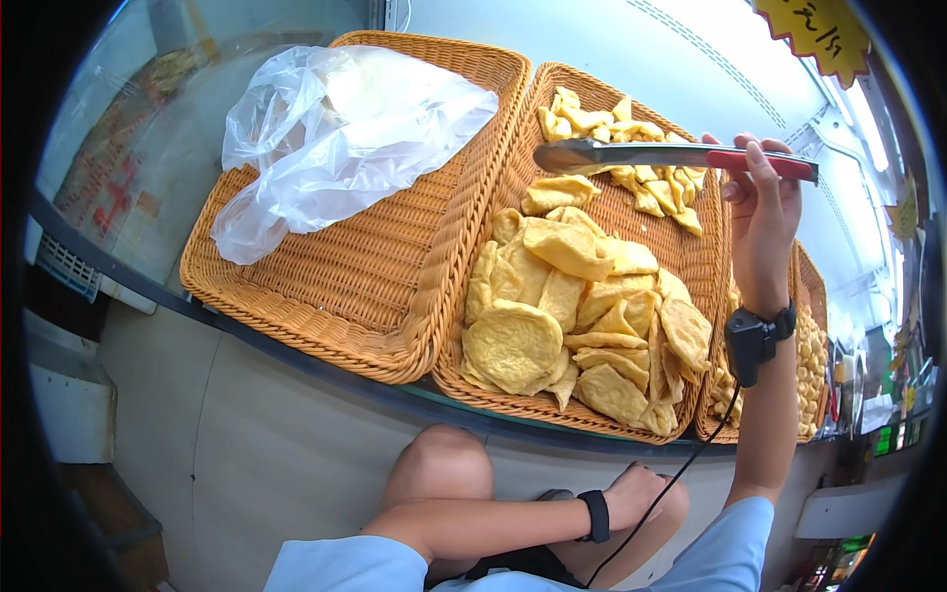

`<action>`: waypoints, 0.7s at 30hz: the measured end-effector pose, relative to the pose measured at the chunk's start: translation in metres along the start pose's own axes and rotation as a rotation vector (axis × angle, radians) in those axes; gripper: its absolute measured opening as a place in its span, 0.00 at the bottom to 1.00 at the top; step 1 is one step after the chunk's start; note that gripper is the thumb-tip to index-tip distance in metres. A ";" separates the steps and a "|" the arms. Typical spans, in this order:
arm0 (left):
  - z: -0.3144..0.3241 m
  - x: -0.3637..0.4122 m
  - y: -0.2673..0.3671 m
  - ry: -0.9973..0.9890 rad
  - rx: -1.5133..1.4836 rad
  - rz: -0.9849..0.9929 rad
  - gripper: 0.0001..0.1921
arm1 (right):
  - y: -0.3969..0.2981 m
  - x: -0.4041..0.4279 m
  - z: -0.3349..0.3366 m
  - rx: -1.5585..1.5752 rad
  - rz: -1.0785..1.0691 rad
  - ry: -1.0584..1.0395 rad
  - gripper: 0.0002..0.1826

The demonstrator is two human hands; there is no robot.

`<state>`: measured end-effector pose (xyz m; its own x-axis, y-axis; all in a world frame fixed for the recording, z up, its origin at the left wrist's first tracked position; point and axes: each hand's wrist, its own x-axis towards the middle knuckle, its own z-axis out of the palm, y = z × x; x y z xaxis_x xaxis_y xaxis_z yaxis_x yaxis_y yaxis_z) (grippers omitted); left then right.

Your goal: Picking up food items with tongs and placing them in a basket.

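My right hand [763, 194] grips metal tongs [658, 154] with red handle pads. Their rounded tips point left, above a wicker basket [518, 194]. The tongs look pressed nearly together, and I see no food between the tips. Below them in the view, flat golden fried pieces [570, 244], which look like fried tofu, are heaped at the basket's near end. Smaller folded yellow pieces [669, 189] lie at its far end, partly covered by the tongs. My left hand [638, 497] rests on my knee, its fingers mostly hidden.
Left of that basket stands another wicker basket [370, 274] holding a translucent white plastic bag [355, 140]. More baskets with small round pieces [810, 370] run to the right. A dark shelf edge [296, 355] borders the front. A yellow sign [817, 37] with writing hangs top right.
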<state>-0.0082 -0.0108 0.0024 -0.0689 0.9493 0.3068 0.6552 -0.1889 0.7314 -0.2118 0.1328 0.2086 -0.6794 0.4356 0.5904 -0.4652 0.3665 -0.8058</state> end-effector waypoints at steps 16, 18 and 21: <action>0.004 0.000 -0.003 -0.005 -0.082 0.049 0.12 | 0.013 0.003 -0.004 -0.246 -0.111 -0.122 0.16; 0.002 -0.001 -0.001 0.014 -0.065 0.047 0.12 | 0.012 0.005 -0.004 -0.239 -0.098 -0.130 0.17; -0.001 -0.002 -0.001 0.033 -0.062 0.045 0.12 | 0.011 0.007 -0.005 -0.204 -0.063 -0.137 0.17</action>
<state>-0.0097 -0.0124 0.0017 -0.0663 0.9308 0.3594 0.6104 -0.2471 0.7525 -0.2189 0.1442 0.2040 -0.7298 0.2968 0.6159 -0.3938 0.5539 -0.7336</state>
